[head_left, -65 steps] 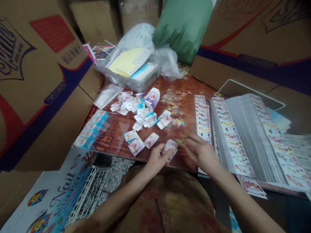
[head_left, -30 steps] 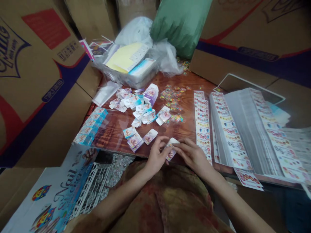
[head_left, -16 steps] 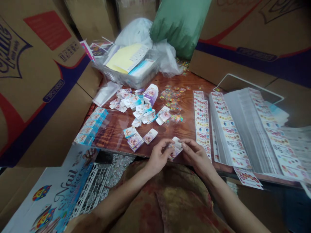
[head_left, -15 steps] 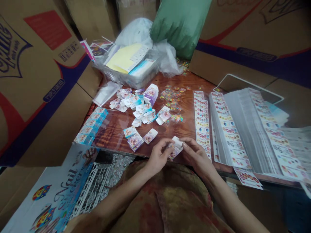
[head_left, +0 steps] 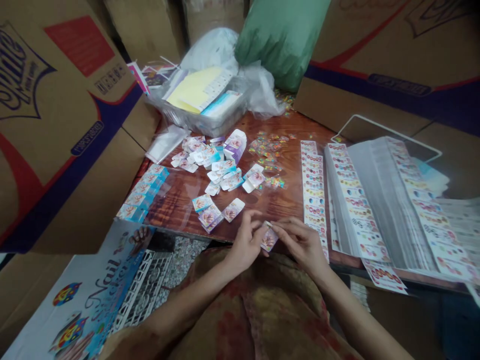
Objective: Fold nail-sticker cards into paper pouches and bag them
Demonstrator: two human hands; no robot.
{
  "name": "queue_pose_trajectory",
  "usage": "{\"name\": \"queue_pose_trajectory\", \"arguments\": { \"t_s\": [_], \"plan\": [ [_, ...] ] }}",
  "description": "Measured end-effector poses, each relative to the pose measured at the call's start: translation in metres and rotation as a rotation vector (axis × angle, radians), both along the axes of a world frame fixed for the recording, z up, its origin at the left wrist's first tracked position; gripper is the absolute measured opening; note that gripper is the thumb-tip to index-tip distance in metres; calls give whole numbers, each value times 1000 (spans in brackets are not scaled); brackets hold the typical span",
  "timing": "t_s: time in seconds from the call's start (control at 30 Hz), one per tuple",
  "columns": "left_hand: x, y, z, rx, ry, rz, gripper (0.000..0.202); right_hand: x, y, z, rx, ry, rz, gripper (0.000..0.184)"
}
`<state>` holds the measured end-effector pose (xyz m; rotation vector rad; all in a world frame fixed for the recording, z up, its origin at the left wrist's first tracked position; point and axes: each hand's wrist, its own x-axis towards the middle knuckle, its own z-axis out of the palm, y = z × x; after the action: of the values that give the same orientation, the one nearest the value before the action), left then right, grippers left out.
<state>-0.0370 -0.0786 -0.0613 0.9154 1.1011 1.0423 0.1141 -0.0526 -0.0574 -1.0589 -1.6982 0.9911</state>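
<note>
My left hand [head_left: 245,243] and my right hand [head_left: 300,243] meet at the near edge of a wooden table [head_left: 287,202]. Between them they pinch one small printed carton [head_left: 269,239], its flap end under my fingertips. Just left of my hands lie a few loose small cartons [head_left: 210,212]. A bigger scatter of flat and folded cartons [head_left: 217,165] lies in the middle of the table. Small colourful sticker pieces [head_left: 270,155] are spread beside that scatter.
Long sticker strips [head_left: 313,185] and stacked sheets [head_left: 390,200] fill the right side. A row of cartons in clear wrap [head_left: 142,192] lies at the left. A plastic tray of papers [head_left: 202,105], a green bag [head_left: 281,35] and big cardboard boxes [head_left: 56,125] ring the table.
The carton's white flap, open a moment ago, is now folded down under my fingers. Both hands have drawn slightly nearer to me, still on the carton.
</note>
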Motion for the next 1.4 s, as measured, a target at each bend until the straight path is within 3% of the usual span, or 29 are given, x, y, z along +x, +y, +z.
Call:
{"name": "queue_pose_trajectory", "arguments": {
  "t_s": [0.23, 0.3, 0.4, 0.53, 0.67, 0.97, 1.1, 1.23, 1.4],
  "plan": [
    [2, 0, 0, 21, 64, -3, 30, 0, 5, -15, -522, 306, -124, 22],
    [2, 0, 1, 10, 84, -10, 30, -1, 5, -16, -610, 369, -125, 23],
    [2, 0, 3, -11, 75, -5, 31, 1, 5, -12, -492, 287, -103, 19],
    [2, 1, 4, -64, -12, 8, 36, 8, 6, -4, -249, 119, 47, 17],
    [0, -1, 2, -130, -50, 40, 35, 8, 1, -3, -229, 71, 137, 21],
    [-9, -22, -2, -56, -14, 159, 27, -20, -16, -17, -269, 125, 45, 22],
    [-16, -29, -1, 38, 48, 196, 39, -35, -16, -20, -292, 196, -65, 27],
    [-20, -34, 4, 159, 191, 214, 53, -40, -18, -15, -123, 92, -18, 22],
    [-21, -33, 10, 147, 242, 204, 52, -36, -20, -9, 74, -36, 70, 19]
  ]
}}
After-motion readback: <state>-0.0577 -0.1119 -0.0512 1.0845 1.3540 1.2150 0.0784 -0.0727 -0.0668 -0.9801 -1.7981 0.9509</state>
